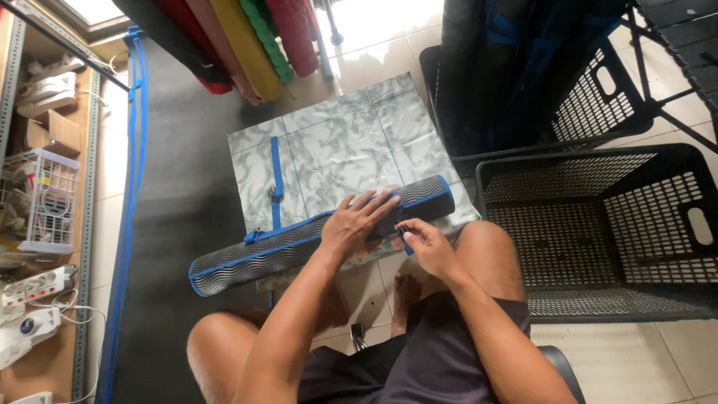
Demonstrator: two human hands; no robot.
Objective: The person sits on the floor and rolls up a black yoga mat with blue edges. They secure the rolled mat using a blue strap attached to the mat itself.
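Observation:
A long black tube-shaped bag (262, 254) with a wavy pattern and blue trim lies across a low marble-patterned table (344, 142) in front of my knees. My left hand (357, 222) presses flat on the bag near its right end, fingers spread. My right hand (423, 243) pinches a small dark zipper pull at the bag's lower edge, just right of the left hand. A blue strap (277, 179) runs from the bag up over the tabletop.
An empty black mesh crate (598, 232) stands on the floor at my right. Behind it, a second crate (538, 75) holds dark rolled items. Coloured rolled mats (247, 37) hang at the top. Shelves with a basket and power strips (37, 284) line the left.

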